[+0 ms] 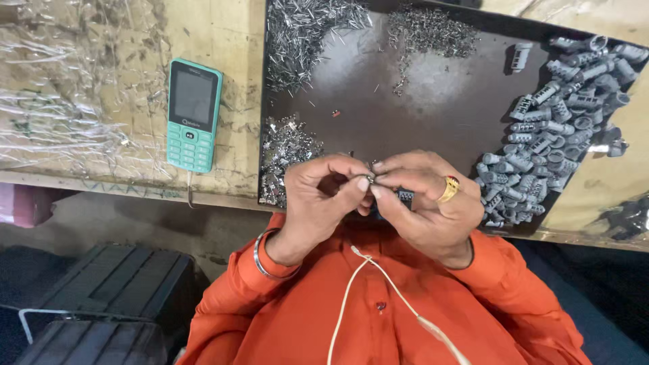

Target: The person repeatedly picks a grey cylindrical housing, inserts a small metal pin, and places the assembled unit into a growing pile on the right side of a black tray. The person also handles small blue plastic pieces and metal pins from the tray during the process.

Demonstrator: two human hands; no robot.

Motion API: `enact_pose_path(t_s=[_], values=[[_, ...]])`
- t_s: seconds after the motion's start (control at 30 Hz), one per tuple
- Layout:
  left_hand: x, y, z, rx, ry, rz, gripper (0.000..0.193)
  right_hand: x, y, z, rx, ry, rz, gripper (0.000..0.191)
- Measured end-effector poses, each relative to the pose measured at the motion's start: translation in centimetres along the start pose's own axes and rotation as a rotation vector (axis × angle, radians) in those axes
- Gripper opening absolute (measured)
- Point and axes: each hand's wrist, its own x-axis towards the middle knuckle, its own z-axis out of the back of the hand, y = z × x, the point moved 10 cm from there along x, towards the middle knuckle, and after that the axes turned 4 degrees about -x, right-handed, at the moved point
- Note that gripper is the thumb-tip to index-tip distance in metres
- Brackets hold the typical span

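- Orange long-sleeved shirt [378, 311] is filling the bottom of the frame, nearest the camera, with a cream cord [351, 297] hanging down its front.
- Dark flat work tray [405, 101] is taking up the upper middle; its centre is lying bare between the heaps.
- Grey ribbed plastic sleeves [554, 115] are lying in a large heap at the right of the tray, and none looks fitted yet, so I judge most of the work is still waiting.
- Thin silvery metal pins [304, 40] are lying in a pile at the upper middle, with smaller shiny metal clips [284, 149] heaped at the tray's lower left edge.
- Teal push-button phone [193, 115] is lying on the bare board at the upper left, well apart from the hands.
- Right hand [426, 203], wearing a gold ring, is closing its fingers around a small dark plastic piece [405, 197] at the frame's centre.
- Left hand [318, 203] is pressing thumb and forefinger together, pinching a tiny silvery metal part [372, 180] against that piece; one unit appears to be mid-assembly.
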Motion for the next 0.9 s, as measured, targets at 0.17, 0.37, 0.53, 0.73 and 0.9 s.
enact_pose_path(t_s=[0.17, 0.37, 0.53, 0.73, 0.9], values=[[-0.2, 0.5, -0.5, -0.048, 0.015, 0.022, 0.005, -1.1, -0.2, -0.6, 0.068, -0.020, 0.008, 0.015], [-0.3, -1.0, -1.2, 0.041, 0.062, -0.041, 0.004, -0.2, 0.5, -0.1, 0.006, 0.062, 0.004, 0.014], [0.0, -0.5, -0.8, 0.138, 0.168, 0.158, 0.003, -1.0, 0.9, -0.5, -0.115, 0.144, 0.189, 0.014], [-0.4, 1.6, -1.7, 0.052, 0.234, 0.272, 0.005, -1.9, -1.6, -2.8, 0.682, 0.247, -0.318, 0.016], [-1.0, 2.7, -2.4, 0.020, 0.341, 0.340, 0.005, -3.8, -1.2, -1.6, 0.459, 0.272, -0.180, 0.021]])
